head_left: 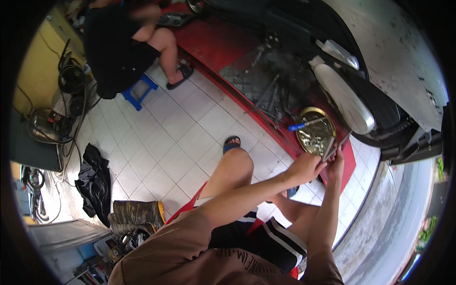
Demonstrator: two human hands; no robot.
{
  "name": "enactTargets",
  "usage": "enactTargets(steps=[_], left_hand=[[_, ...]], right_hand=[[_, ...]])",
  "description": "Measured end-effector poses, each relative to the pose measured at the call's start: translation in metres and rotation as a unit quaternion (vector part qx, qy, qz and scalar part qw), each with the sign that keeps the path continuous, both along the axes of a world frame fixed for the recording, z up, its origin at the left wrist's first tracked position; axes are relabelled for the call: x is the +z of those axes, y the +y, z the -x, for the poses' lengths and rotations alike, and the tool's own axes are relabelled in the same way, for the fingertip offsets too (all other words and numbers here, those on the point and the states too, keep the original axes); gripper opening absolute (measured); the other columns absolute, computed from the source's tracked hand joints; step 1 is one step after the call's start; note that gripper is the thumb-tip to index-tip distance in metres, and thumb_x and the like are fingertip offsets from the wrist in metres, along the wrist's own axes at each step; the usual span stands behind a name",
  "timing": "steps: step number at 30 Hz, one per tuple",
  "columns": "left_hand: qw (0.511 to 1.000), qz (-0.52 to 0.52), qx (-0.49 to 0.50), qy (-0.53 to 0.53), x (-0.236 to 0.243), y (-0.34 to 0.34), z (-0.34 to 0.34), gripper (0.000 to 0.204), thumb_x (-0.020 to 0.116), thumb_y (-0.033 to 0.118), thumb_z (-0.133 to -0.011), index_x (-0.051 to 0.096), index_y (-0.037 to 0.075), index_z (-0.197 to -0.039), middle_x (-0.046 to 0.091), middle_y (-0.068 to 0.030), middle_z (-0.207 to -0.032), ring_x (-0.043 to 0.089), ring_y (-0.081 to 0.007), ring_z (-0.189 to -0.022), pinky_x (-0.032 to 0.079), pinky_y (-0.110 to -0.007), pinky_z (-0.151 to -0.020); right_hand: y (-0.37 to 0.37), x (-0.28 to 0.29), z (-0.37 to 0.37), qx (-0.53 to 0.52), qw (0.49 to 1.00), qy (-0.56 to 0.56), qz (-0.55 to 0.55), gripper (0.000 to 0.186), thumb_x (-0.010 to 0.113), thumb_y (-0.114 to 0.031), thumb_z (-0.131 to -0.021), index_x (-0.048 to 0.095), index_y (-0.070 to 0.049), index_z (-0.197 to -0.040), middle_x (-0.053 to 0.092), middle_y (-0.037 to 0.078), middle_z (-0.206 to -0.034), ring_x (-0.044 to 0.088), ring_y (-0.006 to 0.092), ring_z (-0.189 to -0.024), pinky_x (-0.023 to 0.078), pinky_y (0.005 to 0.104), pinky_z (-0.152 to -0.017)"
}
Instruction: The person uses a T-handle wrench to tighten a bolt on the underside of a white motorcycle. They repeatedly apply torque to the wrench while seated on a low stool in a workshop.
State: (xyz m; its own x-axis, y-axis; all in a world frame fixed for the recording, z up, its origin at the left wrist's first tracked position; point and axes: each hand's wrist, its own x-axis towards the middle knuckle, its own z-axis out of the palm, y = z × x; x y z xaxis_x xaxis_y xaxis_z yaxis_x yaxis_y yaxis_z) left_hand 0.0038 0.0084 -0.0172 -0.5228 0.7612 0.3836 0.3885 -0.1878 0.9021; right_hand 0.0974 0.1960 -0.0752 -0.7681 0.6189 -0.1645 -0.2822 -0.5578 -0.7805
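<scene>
Over the near end of a red motorcycle lift, my two hands are close together, fingers closed. A short grey flat strip [328, 147] sticks up from the fingers of my left hand [305, 169]. My right hand [336, 164] is beside it, with a thin dark rod [345, 138] reaching out past its fingers; what kind of piece each is cannot be made out. Just beyond them sits a round gold-rimmed tray [299, 137] with shiny contents. A screwdriver with a blue handle [298, 127] lies across the tray, its shaft pointing right.
Several wrenches and other tools [270, 97] lie on the red lift platform [204, 42]. A scooter's silver exhaust [344, 97] and wheel overhang the right. Another person [114, 47] sits on a blue stool [140, 91]. Black plastic [94, 183] and camouflage boots [137, 213] stand left on white tiles.
</scene>
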Motion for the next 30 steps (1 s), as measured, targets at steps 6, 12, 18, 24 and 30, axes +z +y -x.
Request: enactTargets(steps=[6,12,18,24,30], left_hand=[[0.99,0.071,-0.007,-0.121,-0.019,0.012,-0.007,0.025,0.063,0.017,-0.09,0.064,-0.004,-0.076,0.06,-0.0131,-0.053,0.06,-0.0191,-0.045,0.044,-0.034,-0.044],[0.982,0.128,-0.086,-0.109,-0.019,0.019,-0.03,0.03,0.066,0.016,-0.088,0.06,-0.004,-0.065,0.058,-0.0126,-0.05,0.057,-0.0216,-0.044,0.042,-0.035,-0.046],[0.982,0.119,-0.1,-0.109,-0.021,0.022,-0.041,0.024,0.066,0.011,-0.085,0.059,-0.005,-0.069,0.06,-0.017,-0.056,0.058,-0.029,-0.048,0.042,-0.039,-0.049],[0.983,0.157,-0.07,-0.069,-0.037,0.022,-0.043,0.023,0.066,0.012,-0.084,0.062,-0.005,-0.069,0.064,-0.0179,-0.061,0.063,-0.0308,-0.054,0.048,-0.04,-0.054],[0.978,0.191,-0.059,-0.058,-0.031,0.02,-0.043,0.025,0.068,0.014,-0.08,0.062,-0.006,-0.065,0.065,-0.0172,-0.062,0.066,-0.0315,-0.059,0.054,-0.039,-0.061]], right_hand=[[0.009,0.004,0.012,-0.045,0.994,-0.095,-0.017,0.026,0.047,-0.028,-0.1,0.057,-0.008,-0.113,0.057,0.0,-0.081,0.046,0.0103,-0.063,0.039,0.0232,-0.058],[0.066,-0.009,0.006,-0.111,0.99,-0.09,-0.002,0.025,0.038,-0.018,-0.101,0.048,-0.011,-0.123,0.057,0.003,-0.078,0.047,0.0151,-0.061,0.04,0.0298,-0.057],[0.123,-0.015,0.029,-0.074,0.995,-0.064,0.0,0.013,0.035,-0.018,-0.102,0.046,-0.015,-0.108,0.053,0.005,-0.072,0.044,0.016,-0.058,0.038,0.0311,-0.056],[0.133,-0.018,0.044,-0.143,0.985,-0.098,0.022,0.005,0.038,-0.014,-0.101,0.043,-0.012,-0.103,0.044,0.005,-0.07,0.04,0.0139,-0.057,0.035,0.0284,-0.053],[0.136,-0.029,0.04,-0.197,0.976,-0.095,0.021,0.015,0.038,-0.011,-0.1,0.047,-0.015,-0.111,0.041,0.003,-0.069,0.038,0.0123,-0.056,0.033,0.0275,-0.052]])
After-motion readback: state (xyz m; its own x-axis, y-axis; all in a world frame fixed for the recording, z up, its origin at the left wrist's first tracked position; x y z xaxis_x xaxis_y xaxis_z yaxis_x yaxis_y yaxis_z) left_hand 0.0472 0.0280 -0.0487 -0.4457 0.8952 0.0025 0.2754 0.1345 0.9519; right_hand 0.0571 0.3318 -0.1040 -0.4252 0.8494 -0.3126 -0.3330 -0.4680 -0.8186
